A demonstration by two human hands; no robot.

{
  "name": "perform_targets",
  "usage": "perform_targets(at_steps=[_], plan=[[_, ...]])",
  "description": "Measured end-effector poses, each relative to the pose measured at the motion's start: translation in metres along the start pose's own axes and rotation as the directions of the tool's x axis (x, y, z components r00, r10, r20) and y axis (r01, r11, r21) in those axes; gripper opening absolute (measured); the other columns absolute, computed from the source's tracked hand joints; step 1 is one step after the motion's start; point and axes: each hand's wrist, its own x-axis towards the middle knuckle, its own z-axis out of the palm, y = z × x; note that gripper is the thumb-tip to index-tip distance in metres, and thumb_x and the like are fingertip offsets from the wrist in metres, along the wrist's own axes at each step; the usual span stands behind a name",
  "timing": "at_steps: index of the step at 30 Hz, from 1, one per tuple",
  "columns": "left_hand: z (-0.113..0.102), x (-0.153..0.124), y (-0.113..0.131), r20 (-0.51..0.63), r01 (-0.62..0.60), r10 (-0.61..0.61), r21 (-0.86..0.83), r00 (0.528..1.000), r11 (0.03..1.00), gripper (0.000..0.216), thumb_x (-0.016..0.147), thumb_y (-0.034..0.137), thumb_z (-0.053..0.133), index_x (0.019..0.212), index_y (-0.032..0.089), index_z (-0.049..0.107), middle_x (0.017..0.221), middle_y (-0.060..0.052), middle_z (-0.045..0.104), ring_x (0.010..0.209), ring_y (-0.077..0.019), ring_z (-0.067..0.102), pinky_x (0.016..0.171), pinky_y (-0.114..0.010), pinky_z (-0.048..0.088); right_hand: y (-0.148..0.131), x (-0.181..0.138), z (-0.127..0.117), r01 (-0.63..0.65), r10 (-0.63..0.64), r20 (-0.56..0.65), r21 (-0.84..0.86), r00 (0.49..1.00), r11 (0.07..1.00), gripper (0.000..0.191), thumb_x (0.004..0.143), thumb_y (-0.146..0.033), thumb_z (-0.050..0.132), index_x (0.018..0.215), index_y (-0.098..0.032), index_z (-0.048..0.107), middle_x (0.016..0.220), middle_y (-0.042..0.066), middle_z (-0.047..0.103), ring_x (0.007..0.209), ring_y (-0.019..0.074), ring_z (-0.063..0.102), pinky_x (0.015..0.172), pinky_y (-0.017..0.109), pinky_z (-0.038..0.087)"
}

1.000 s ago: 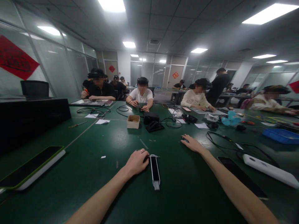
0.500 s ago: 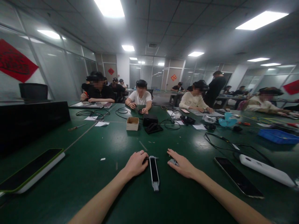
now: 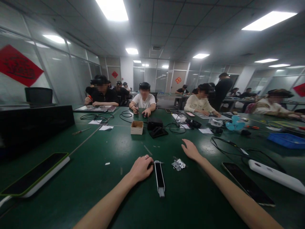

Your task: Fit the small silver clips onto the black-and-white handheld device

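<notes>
My left hand (image 3: 142, 168) rests on the green table with its fingers curled together. At its fingertips is a small dark thing, mostly hidden, beside the top end of a slim white-framed device (image 3: 159, 175). This device has a black face and a grey end piece pointing towards me. To its right lie several small silvery metal plates with holes (image 3: 178, 163), in a loose pile. Beyond them to the right, my right hand (image 3: 190, 149) hovers or rests over the table, fingers stretched out and holding nothing.
A phone (image 3: 247, 183) and a white elongated device (image 3: 274, 175) lie at right. A green-edged device (image 3: 35, 171) lies left. Ahead stand a small box (image 3: 137, 128) and a black case (image 3: 154, 124). A blue tray (image 3: 287, 141) is far right. People sit opposite.
My right hand has moved off the metal plates, forward and to the right, leaving them uncovered on the table. My left hand stays by the slim device. The view has shifted slightly.
</notes>
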Motion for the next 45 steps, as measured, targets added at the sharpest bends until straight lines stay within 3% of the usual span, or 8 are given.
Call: perform_targets(at_steps=[5, 12, 16, 20, 27, 32, 40, 45], plan=[[0.001, 0.0, -0.001, 0.009, 0.005, -0.005, 0.016, 1.0, 1.0, 0.017, 0.086, 0.023, 0.046, 0.098, 0.021, 0.058, 0.096, -0.003, 0.058, 0.086, -0.0168, 0.057, 0.077, -0.028, 0.042, 0.017, 0.024, -0.004, -0.029, 0.035, 0.071, -0.085, 0.997, 0.996, 0.041, 0.086, -0.015, 0.038, 0.122, -0.009, 0.055, 0.125, 0.016, 0.056, 0.117, 0.025, 0.051, 0.1, 0.036, 0.037], [0.004, 0.0, -0.003, -0.015, -0.014, 0.014, 0.016, 1.0, 1.0, 0.016, 0.086, 0.024, 0.047, 0.097, 0.021, 0.058, 0.095, -0.002, 0.058, 0.085, -0.0167, 0.057, 0.074, -0.027, 0.042, -0.011, -0.014, -0.016, 0.144, -0.12, 0.187, -0.119, 0.975, 0.982, 0.029, 0.084, -0.017, 0.044, 0.103, -0.018, 0.066, 0.108, 0.01, 0.064, 0.103, 0.0214, 0.057, 0.087, 0.028, 0.04], [0.002, -0.001, -0.001, -0.001, -0.005, 0.005, 0.014, 1.0, 1.0, 0.016, 0.087, 0.024, 0.047, 0.096, 0.021, 0.059, 0.095, -0.002, 0.058, 0.084, -0.016, 0.057, 0.074, -0.027, 0.042, -0.023, -0.03, -0.031, 0.294, -0.264, 0.293, -0.061, 0.919, 0.954, 0.022, 0.083, -0.022, 0.048, 0.094, -0.019, 0.067, 0.095, 0.008, 0.066, 0.09, 0.0195, 0.059, 0.077, 0.026, 0.042], [0.001, 0.0, 0.0, 0.009, 0.0, 0.0, 0.017, 1.0, 1.0, 0.017, 0.087, 0.024, 0.046, 0.097, 0.021, 0.058, 0.095, -0.002, 0.058, 0.084, -0.0158, 0.057, 0.075, -0.027, 0.042, -0.025, -0.039, -0.042, 0.265, -0.289, 0.359, 0.116, 0.887, 0.957, 0.021, 0.082, -0.026, 0.049, 0.09, -0.019, 0.067, 0.09, 0.005, 0.066, 0.081, 0.0173, 0.059, 0.072, 0.026, 0.042], [-0.002, 0.001, 0.001, 0.021, -0.002, 0.002, 0.01, 1.0, 1.0, 0.017, 0.086, 0.024, 0.046, 0.097, 0.021, 0.058, 0.095, -0.003, 0.058, 0.084, -0.0162, 0.056, 0.075, -0.028, 0.043, -0.023, -0.047, -0.061, 0.22, -0.294, 0.256, 0.281, 0.921, 0.934, 0.026, 0.082, -0.034, 0.049, 0.095, -0.021, 0.066, 0.093, 0.006, 0.064, 0.085, 0.0204, 0.057, 0.077, 0.032, 0.043], [-0.002, 0.002, 0.002, 0.031, 0.004, -0.005, 0.021, 1.0, 1.0, 0.017, 0.086, 0.025, 0.046, 0.097, 0.021, 0.058, 0.095, -0.003, 0.058, 0.084, -0.0165, 0.056, 0.075, -0.028, 0.044, -0.022, -0.054, -0.063, 0.226, -0.357, 0.383, 0.346, 0.852, 0.911, 0.052, 0.062, -0.032, 0.068, 0.113, -0.025, 0.061, 0.113, 0.005, 0.056, 0.1, 0.0238, 0.051, 0.088, 0.034, 0.041], [0.0, 0.002, 0.0, 0.022, -0.004, 0.003, 0.035, 1.0, 0.999, 0.017, 0.086, 0.024, 0.047, 0.098, 0.02, 0.059, 0.096, -0.003, 0.058, 0.085, -0.0166, 0.057, 0.077, -0.028, 0.044, -0.024, -0.053, -0.068, 0.262, -0.348, 0.291, 0.298, 0.891, 0.918, 0.027, 0.067, -0.04, 0.065, 0.085, -0.02, 0.067, 0.098, 0.005, 0.058, 0.097, 0.0233, 0.051, 0.088, 0.034, 0.038], [0.0, 0.002, 0.001, 0.013, -0.006, 0.006, 0.042, 1.0, 0.999, 0.017, 0.086, 0.024, 0.046, 0.097, 0.02, 0.059, 0.096, -0.003, 0.059, 0.084, -0.0165, 0.057, 0.076, -0.028, 0.044, -0.019, -0.053, -0.074, 0.244, -0.334, 0.296, 0.302, 0.895, 0.922, 0.04, 0.065, -0.051, 0.067, 0.093, -0.022, 0.067, 0.103, 0.006, 0.058, 0.1, 0.0247, 0.05, 0.088, 0.034, 0.038]])
